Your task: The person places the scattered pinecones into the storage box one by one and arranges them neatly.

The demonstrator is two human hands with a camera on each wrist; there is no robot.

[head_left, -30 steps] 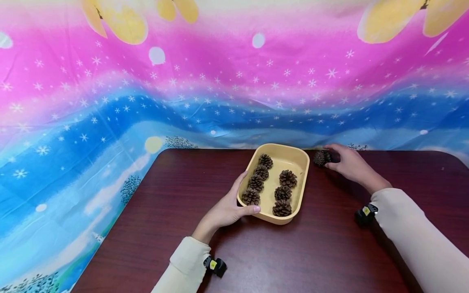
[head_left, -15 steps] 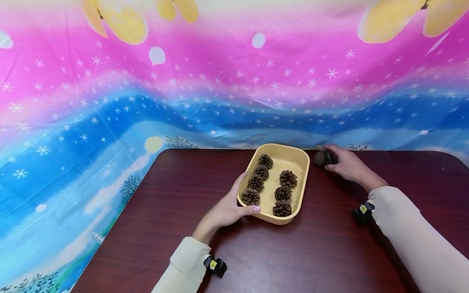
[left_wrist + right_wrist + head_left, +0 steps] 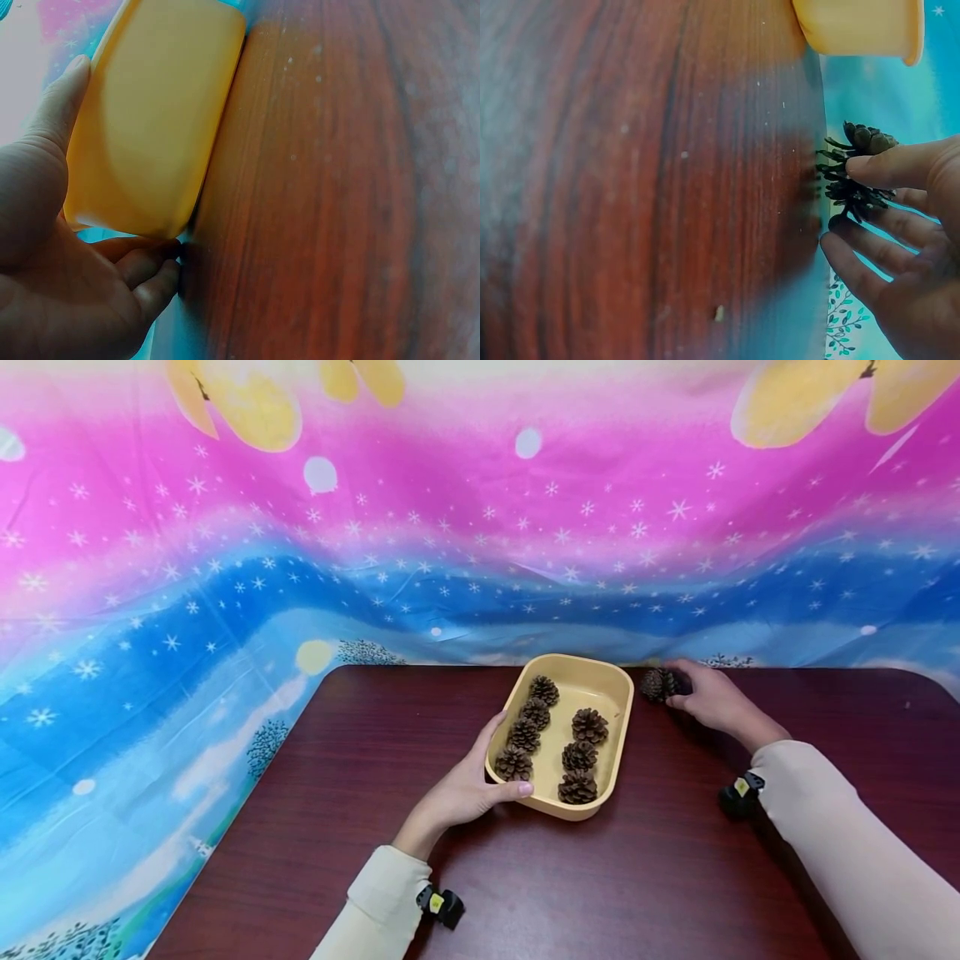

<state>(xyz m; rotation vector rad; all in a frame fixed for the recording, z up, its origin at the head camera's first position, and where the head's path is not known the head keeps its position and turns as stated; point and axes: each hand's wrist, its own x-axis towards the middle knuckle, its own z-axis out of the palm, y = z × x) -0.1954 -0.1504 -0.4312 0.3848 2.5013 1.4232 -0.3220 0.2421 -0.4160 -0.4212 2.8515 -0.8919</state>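
Observation:
A yellow rectangular plastic box [image 3: 567, 735] sits at the far middle of the table, turned slightly. Inside it, brown pine cones stand in two rows: several along the left wall, such as this pine cone [image 3: 536, 713], and 3 on the right side. My left hand [image 3: 465, 787] grips the box at its near left corner, thumb over the near rim and fingers along the left wall. To the right of the box, at the table's far edge, my right hand [image 3: 716, 697] holds another pine cone [image 3: 859, 199] between thumb and fingers, low at the tabletop.
A dark reddish wood table [image 3: 615, 885] stretches under everything. Behind it hangs a pink and blue printed cloth [image 3: 450, 527] with snowflakes, close to the far edge and down the left side. Each wrist carries a small black camera [image 3: 441, 904].
My right forearm has shifted slightly left, while the fingers stay at the pine cone, which has barely moved. The left hand and the box have not moved.

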